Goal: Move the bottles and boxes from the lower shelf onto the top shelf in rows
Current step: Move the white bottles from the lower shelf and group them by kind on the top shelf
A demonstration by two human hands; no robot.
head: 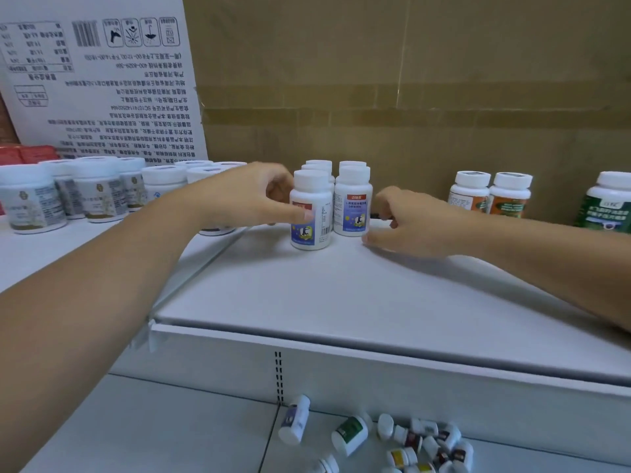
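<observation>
On the white top shelf (341, 295) stand several white bottles with blue labels in two short rows. My left hand (246, 192) grips the front left bottle (312, 213), thumb across its label. The front right bottle (352, 203) stands beside it, with more bottles (319, 165) behind. My right hand (413, 223) rests on the shelf just right of that bottle, fingers curled loosely, holding nothing. On the lower shelf (170, 421) lies a heap of small bottles (420, 442), including a blue-labelled one (294, 419) and a green-labelled one (351, 431).
Large white jars (68, 196) fill the top shelf's left part. Two orange-labelled bottles (491, 196) and a green-labelled bottle (607, 206) stand at the right. Brown cardboard (409, 80) and a printed white carton (102, 80) form the back wall.
</observation>
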